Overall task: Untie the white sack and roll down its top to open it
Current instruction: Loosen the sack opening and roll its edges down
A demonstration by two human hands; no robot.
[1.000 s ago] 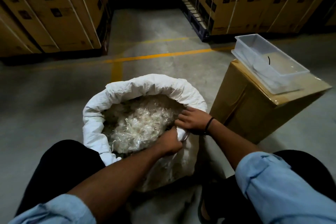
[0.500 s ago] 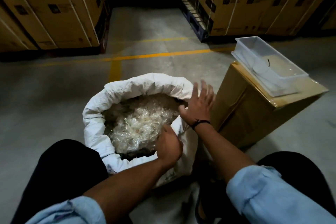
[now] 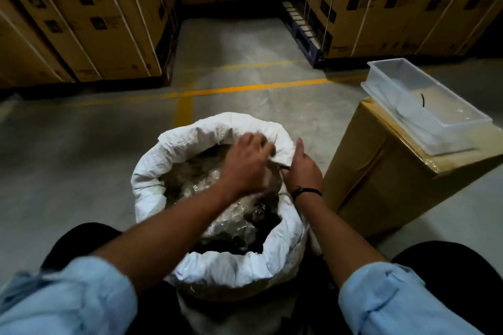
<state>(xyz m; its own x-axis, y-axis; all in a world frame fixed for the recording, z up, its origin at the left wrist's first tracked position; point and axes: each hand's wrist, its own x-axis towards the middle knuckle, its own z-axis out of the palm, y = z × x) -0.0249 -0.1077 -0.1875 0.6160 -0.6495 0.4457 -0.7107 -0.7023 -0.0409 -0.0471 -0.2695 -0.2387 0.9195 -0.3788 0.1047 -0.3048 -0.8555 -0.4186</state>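
Both the left hand (image 3: pixel 246 163) and the right hand (image 3: pixel 303 171) pinch the far right rolled rim of the white sack (image 3: pixel 174 149), which stands open on the floor between the knees, left of a cardboard box (image 3: pixel 381 171) carrying a clear tray (image 3: pixel 424 100); carton labels behind are unreadable.

Sack: white sack (image 3: pixel 174 160) of woven, crinkled cloth
Pose: upright on the concrete floor, between the person's knees
Mouth: open and wide, no tie visible
Top: rolled outward into a thick cuff around most of the rim; far right part stands up, unrolled
Contents: clear crumpled plastic over darker bits, filling it near the rim
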